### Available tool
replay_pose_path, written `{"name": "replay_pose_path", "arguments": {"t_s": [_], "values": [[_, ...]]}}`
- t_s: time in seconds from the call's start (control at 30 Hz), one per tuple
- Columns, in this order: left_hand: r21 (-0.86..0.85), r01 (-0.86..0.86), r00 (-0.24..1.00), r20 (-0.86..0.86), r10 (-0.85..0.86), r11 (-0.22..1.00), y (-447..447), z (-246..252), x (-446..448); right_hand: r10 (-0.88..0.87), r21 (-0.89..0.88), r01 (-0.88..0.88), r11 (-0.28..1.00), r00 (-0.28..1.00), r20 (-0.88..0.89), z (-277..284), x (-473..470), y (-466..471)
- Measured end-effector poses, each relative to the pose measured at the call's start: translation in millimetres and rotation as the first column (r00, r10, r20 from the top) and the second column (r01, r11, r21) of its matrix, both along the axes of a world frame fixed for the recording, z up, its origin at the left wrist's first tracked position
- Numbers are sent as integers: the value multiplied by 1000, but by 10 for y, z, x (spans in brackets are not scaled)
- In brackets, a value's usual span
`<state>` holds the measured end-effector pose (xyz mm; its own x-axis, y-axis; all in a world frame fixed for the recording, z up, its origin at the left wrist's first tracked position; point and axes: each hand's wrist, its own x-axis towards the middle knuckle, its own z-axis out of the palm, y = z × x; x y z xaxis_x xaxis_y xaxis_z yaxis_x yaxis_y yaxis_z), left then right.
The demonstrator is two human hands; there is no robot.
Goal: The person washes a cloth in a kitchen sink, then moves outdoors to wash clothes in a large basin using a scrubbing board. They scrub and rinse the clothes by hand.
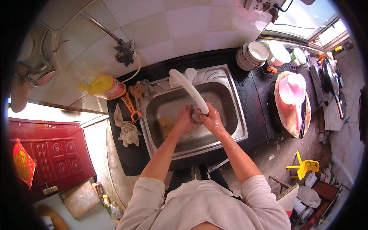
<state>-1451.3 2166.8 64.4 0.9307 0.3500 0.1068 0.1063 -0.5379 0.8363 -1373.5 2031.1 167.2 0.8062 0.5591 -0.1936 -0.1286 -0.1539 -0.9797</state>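
Both my hands are inside the stainless steel sink (233, 126), under the curved white faucet spout (188, 86). My left hand (184, 118) and my right hand (213, 118) grip a wet grey wad (196, 116) between them, perhaps a cloth or scouring pad. The spout and my fingers hide part of it. Water wets my right hand and wrist. On the sink floor, left of my left hand, lies a yellowish piece (166, 125), too blurred to name surely. The white faucet handle (191, 75) stands at the sink's back rim.
Left of the sink are a crumpled cloth (126, 130), an orange peeler (130, 108), a yellow-lidded tub (105, 86) and brown and grey rags (141, 90). To the right stand stacked bowls (249, 59) and a cutting board (283, 120) bearing a pink ladle (291, 90) and a knife (302, 122).
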Motion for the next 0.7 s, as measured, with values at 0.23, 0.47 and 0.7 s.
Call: {"name": "replay_pose_path", "arguments": {"t_s": [0.23,0.47,0.7], "values": [[-608,-292,934,-347,84,738,26,84,193,-139,187,162,969,982,-131,81,247,-459],[16,84,995,46,-84,996,-1072,1028,-91,-78,66,313,947,427,-901,-913,49,-512],[-271,-403,902,-281,328,874,-555,603,259,-84,287,451,845,643,-761,-1028,-138,-77]]}}
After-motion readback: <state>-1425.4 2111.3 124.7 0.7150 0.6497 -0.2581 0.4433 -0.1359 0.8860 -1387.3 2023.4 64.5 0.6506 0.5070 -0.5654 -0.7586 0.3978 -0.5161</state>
